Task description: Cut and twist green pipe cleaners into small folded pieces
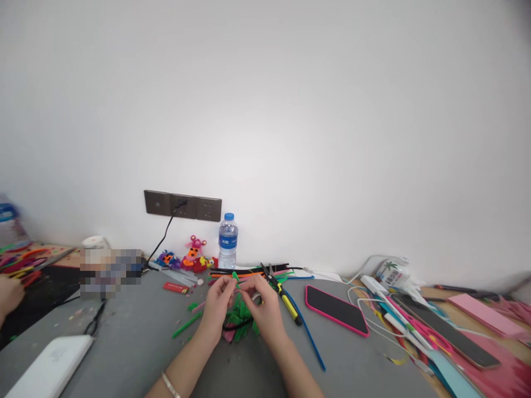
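Observation:
Between both hands is a short piece of green pipe cleaner, its tip standing up above the fingers. My left hand pinches it from one side, fingers closed. Opposite, my right hand is closed too, its thumb and fingertips meeting at the same green piece. Below them lies a pile of bent green pipe cleaners, partly hidden by the hands. Yellow-and-black pliers lie just right of my right hand, beside a long blue pipe cleaner. A straight green pipe cleaner is left of my left hand.
A water bottle stands by the wall near colourful fuzzy figures. To the right are a pink-cased phone, white cables and pink scissors. A white device lies front left; another person's hand is at the far left.

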Motion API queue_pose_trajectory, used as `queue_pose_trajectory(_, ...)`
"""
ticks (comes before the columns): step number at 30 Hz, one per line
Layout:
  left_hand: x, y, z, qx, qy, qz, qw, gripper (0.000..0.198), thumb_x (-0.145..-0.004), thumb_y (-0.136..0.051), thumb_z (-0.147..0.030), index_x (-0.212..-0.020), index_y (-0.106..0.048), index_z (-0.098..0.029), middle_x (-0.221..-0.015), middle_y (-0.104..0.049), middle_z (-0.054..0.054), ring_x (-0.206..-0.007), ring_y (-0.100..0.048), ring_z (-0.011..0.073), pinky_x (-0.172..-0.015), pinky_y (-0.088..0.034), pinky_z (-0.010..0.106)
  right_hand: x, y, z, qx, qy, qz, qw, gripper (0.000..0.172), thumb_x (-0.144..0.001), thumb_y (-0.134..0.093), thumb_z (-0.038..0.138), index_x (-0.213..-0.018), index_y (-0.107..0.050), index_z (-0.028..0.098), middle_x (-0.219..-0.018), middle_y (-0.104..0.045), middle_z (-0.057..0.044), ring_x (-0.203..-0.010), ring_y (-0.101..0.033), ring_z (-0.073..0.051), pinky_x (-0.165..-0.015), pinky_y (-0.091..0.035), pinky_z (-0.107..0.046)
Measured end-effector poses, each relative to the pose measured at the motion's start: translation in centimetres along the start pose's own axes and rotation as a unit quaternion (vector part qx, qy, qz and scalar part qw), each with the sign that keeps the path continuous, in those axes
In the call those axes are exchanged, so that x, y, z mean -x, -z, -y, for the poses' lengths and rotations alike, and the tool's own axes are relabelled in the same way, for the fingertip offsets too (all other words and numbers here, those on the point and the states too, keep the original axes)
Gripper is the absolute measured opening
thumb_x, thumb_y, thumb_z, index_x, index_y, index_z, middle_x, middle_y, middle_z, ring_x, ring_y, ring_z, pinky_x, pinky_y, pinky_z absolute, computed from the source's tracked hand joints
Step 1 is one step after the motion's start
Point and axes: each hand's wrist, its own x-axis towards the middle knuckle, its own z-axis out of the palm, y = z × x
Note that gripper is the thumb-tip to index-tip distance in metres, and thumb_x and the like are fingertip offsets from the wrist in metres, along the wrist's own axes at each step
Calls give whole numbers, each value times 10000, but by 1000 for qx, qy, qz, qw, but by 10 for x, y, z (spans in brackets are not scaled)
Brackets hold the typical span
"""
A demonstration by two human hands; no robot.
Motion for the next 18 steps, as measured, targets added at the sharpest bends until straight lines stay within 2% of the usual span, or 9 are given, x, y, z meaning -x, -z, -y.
queue_pose_trajectory(4,1,-3,-2,30,18,3,999,410,-624,-780,-504,-612,-534,-176,-490,-445,-99,-445,-371,70,-443,-263,190,-1,2,3,10,9,18,1000,124,-839,-544,134,-772,-603,220,-754,-572,-17,-680,-519,-169,-617,-407,-278)
queue_pose_trajectory(8,2,-7,-6,77,54,8,996,415,-656,-743,-517,-594,-505,-183,-515,-503,-74,-455,-419,80,-459,-326,203,-2,5,6,-11,-17,7,1000,117,-847,-535,134,-786,-595,214,-773,-585,-20,-714,-542,-174,-639,-413,-277)
queue_pose_trajectory(18,3,-8,-12,151,118,40,981,400,-562,-865,-420,-688,-591,-158,-544,-537,-67,-497,-449,73,-478,-361,191,-4,10,0,-65,-57,32,996,75,-878,-543,217,-819,-589,206,-808,-596,-23,-751,-553,-176,-659,-415,-273)
